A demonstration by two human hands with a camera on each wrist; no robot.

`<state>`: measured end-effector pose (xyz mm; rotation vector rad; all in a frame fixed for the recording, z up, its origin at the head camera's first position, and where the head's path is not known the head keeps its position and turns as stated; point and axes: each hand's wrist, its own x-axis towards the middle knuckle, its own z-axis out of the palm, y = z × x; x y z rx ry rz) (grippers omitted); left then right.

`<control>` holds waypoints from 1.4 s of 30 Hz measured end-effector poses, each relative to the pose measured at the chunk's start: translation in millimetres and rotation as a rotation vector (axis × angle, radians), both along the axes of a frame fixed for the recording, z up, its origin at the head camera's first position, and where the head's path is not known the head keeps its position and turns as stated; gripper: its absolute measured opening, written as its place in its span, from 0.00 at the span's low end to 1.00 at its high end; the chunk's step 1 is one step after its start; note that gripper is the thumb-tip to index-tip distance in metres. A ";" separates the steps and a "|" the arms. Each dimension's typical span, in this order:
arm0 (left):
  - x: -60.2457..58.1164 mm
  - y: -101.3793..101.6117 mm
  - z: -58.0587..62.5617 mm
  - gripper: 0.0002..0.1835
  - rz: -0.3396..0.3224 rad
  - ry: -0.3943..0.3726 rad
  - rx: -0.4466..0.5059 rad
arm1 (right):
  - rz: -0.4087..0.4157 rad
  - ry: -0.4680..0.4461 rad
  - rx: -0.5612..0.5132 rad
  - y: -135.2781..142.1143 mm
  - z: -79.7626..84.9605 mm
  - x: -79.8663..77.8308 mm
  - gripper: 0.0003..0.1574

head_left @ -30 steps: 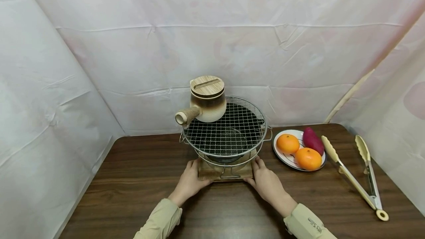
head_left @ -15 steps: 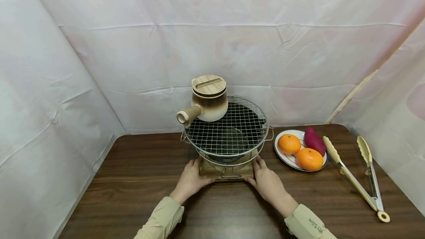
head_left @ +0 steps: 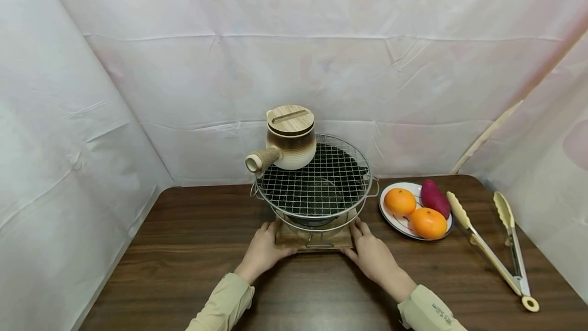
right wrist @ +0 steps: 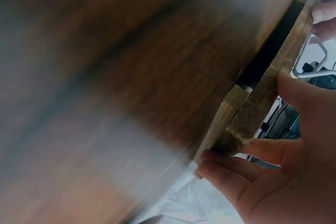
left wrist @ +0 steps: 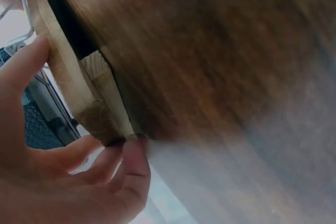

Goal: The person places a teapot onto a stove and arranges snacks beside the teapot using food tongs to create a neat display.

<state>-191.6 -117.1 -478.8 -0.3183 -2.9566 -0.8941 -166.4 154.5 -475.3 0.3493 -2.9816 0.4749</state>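
The right hand (right wrist: 296, 177) gripped one end of a wooden board (right wrist: 273, 85), its thumb against the long edge and its fingertips beside a wooden foot (right wrist: 220, 124) under that end. A dark gap ran from the foot toward the left hand (right wrist: 326, 17), whose fingers touched the far end. Between the hands sat a bent metal wire (right wrist: 315, 74). White cloth (right wrist: 194, 198) showed past the right fingertips; the blurred table (right wrist: 131, 77) spread away before both hands.

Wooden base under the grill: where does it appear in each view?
Head: the wooden base is below centre, under the grill.
Left wrist: the base slants down from the upper left.
Right wrist: the base slants down from the upper right.
Shared landmark: the left hand and right hand holding it.
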 end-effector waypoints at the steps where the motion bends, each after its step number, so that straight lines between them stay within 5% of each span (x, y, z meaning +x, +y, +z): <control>1: 0.3 0.0 0.6 0.47 -0.002 -0.004 -0.004 | 0.005 -0.010 -0.015 2.3 0.2 0.3 0.43; 12: -0.4 -0.2 1.6 0.49 0.006 -0.032 -0.034 | 0.063 0.076 -0.128 27.9 14.4 12.0 0.33; 25: -1.6 0.2 2.8 0.49 0.005 -0.010 -0.042 | 0.013 0.289 -0.096 88.4 43.3 30.7 0.32; 37: -1.8 0.5 2.1 0.49 0.010 -0.028 -0.050 | -0.028 0.395 -0.056 132.9 41.7 33.5 0.34; 42: -2.2 -0.3 1.9 0.49 0.014 -0.019 -0.067 | -0.092 0.363 -0.061 161.0 34.4 34.6 0.34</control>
